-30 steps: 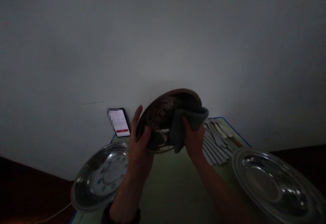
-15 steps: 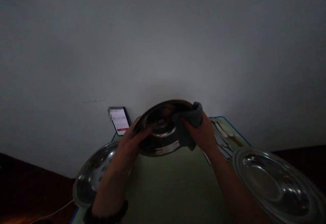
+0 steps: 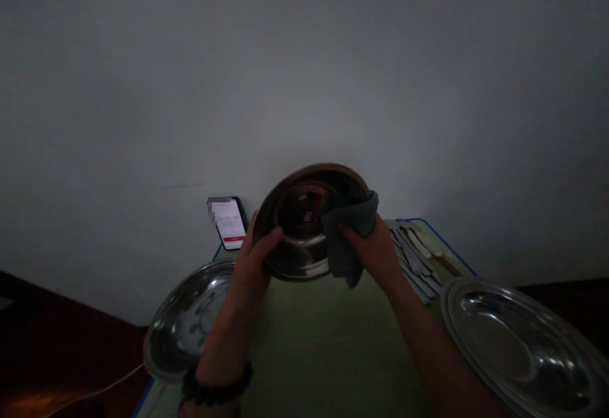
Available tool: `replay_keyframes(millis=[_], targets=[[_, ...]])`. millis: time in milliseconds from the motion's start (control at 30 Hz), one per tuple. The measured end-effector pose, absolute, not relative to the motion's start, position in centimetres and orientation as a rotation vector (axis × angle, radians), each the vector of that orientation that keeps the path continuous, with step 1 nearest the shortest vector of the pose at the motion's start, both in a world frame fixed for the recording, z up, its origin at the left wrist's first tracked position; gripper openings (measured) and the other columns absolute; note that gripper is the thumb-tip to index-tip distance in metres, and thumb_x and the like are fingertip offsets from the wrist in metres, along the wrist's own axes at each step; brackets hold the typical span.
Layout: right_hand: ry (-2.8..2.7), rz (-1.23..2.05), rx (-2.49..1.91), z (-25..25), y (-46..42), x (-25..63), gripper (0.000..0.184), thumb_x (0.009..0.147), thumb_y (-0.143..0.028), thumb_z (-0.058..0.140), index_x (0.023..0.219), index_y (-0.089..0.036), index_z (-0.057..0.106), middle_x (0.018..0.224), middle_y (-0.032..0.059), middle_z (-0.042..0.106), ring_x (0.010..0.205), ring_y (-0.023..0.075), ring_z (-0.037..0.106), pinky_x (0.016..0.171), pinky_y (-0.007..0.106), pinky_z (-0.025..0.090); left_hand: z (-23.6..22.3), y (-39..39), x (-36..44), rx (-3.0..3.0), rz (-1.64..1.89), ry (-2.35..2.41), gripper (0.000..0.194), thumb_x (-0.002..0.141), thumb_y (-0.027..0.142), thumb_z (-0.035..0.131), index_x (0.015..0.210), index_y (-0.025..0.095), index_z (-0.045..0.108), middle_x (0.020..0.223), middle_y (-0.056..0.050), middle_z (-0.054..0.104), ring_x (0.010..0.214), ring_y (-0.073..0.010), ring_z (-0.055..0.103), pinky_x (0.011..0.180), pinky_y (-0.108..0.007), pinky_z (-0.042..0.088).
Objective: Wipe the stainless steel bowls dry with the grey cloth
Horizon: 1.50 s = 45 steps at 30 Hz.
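Note:
A shiny metal basin (image 3: 299, 250) is held up over the green table, tilted so that its inside faces me. A small dark red label (image 3: 312, 207) shows on its bottom. My left hand (image 3: 257, 256) is closed on the basin's left rim, thumb inside and fingers behind. On the opposite side, my right hand (image 3: 373, 247) grips a grey cloth (image 3: 349, 234) folded over the right rim. The cloth touches the basin's inner wall and hangs down below the rim. The right fingers behind the rim are hidden.
Another metal basin (image 3: 185, 323) stands at the table's left edge, with a phone (image 3: 231, 224) behind it. Several pieces of cutlery (image 3: 416, 256) lie at the back right. Stacked metal basins (image 3: 514, 348) sit at the front right. The green table (image 3: 328, 348) meets a pale wall (image 3: 304, 75).
The basin has risen slightly and tipped further towards me, showing more of its bottom and label. Both hands keep their hold, and the cloth remains on the right rim.

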State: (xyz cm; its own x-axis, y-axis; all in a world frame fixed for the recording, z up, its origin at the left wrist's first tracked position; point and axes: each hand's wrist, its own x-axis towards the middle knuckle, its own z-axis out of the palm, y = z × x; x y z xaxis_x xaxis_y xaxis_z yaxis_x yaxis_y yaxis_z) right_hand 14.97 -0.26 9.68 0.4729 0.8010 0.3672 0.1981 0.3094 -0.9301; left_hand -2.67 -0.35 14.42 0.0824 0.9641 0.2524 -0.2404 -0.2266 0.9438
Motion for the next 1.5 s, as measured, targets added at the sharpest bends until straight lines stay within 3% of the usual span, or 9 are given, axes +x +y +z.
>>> replay_keyframes(millis=[367,500,600,667,867,1100,1267,1367,1500], targets=[[-1.145,0.265,-1.265,11.0,-1.5,17.9,0.041,0.060,-0.043,0.076,0.093,-0.020,0.064,0.081,0.0034,0.069,0.073,0.0220,0.063,0.066,0.037,0.052,14.9,-1.6,-3.4,1.318,1.252,0.714,0.056,0.062,0.030,0.074,0.116,0.026,0.064,0.115,-0.007,0.068,0.117,-0.0345,0.056,0.102,-0.047,0.043],[-0.793,0.243,-1.212,10.3,-0.9,15.2,0.043,0.061,-0.047,0.075,0.090,-0.018,0.063,0.088,0.0066,0.071,0.081,0.0233,0.065,0.073,0.038,0.052,14.1,-2.1,-2.2,1.336,1.341,0.693,0.060,0.065,0.049,0.071,0.121,0.028,0.060,0.120,-0.007,0.066,0.121,-0.0348,0.053,0.100,-0.047,0.045],[-0.668,0.542,-1.092,9.4,-0.6,12.2,0.047,0.070,-0.048,0.067,0.105,-0.017,0.061,0.104,0.0099,0.070,0.095,0.0245,0.065,0.079,0.039,0.052,13.1,-2.3,-1.1,1.345,1.448,0.646,0.075,0.067,0.065,0.062,0.132,0.031,0.049,0.131,-0.007,0.059,0.125,-0.0331,0.049,0.097,-0.046,0.048],[-0.670,0.715,-1.042,9.1,-0.6,11.0,0.050,0.069,-0.045,0.068,0.109,-0.017,0.060,0.109,0.0108,0.069,0.099,0.0252,0.064,0.082,0.040,0.052,12.9,-2.4,-0.7,1.325,1.513,0.622,0.078,0.069,0.065,0.061,0.137,0.032,0.042,0.137,-0.005,0.054,0.128,-0.0317,0.047,0.099,-0.045,0.046],[-0.938,0.729,-1.163,10.2,-0.8,13.8,0.048,0.060,-0.039,0.075,0.103,-0.019,0.062,0.100,0.0080,0.070,0.092,0.0253,0.065,0.081,0.042,0.051,14.7,-2.1,-2.5,1.269,1.462,0.656,0.062,0.065,0.033,0.074,0.124,0.027,0.057,0.128,-0.005,0.062,0.126,-0.0316,0.049,0.104,-0.043,0.041],[-1.128,0.249,-1.301,11.0,-1.4,16.4,0.033,0.065,-0.038,0.072,0.090,-0.021,0.059,0.076,0.0003,0.064,0.069,0.0182,0.057,0.067,0.035,0.048,15.6,-1.6,-3.9,1.358,1.158,0.752,0.047,0.072,0.029,0.071,0.118,0.029,0.063,0.116,-0.005,0.068,0.113,-0.0296,0.060,0.095,-0.041,0.048],[-0.832,0.288,-1.186,9.8,-0.6,14.1,0.039,0.065,-0.042,0.072,0.094,-0.019,0.060,0.090,0.0049,0.068,0.083,0.0217,0.061,0.079,0.040,0.049,14.7,-1.9,-2.4,1.393,1.405,0.680,0.036,0.077,0.033,0.068,0.112,0.029,0.065,0.122,-0.004,0.065,0.115,-0.0269,0.059,0.095,-0.038,0.048],[-0.725,0.577,-1.079,9.0,-0.3,11.9,0.047,0.069,-0.046,0.068,0.105,-0.017,0.059,0.106,0.0088,0.068,0.099,0.0243,0.062,0.088,0.042,0.048,13.7,-2.2,-1.0,1.364,1.645,0.533,0.044,0.078,0.039,0.066,0.121,0.031,0.058,0.124,-0.003,0.063,0.118,-0.0253,0.056,0.099,-0.037,0.046],[-0.809,0.828,-1.054,9.0,-0.4,11.5,0.052,0.068,-0.047,0.069,0.110,-0.017,0.058,0.112,0.0103,0.067,0.103,0.0255,0.062,0.089,0.042,0.049,13.2,-2.7,-0.1,1.403,1.626,0.447,0.073,0.067,0.030,0.078,0.133,0.034,0.047,0.143,-0.002,0.048,0.132,-0.0278,0.042,0.105,-0.036,0.040]])
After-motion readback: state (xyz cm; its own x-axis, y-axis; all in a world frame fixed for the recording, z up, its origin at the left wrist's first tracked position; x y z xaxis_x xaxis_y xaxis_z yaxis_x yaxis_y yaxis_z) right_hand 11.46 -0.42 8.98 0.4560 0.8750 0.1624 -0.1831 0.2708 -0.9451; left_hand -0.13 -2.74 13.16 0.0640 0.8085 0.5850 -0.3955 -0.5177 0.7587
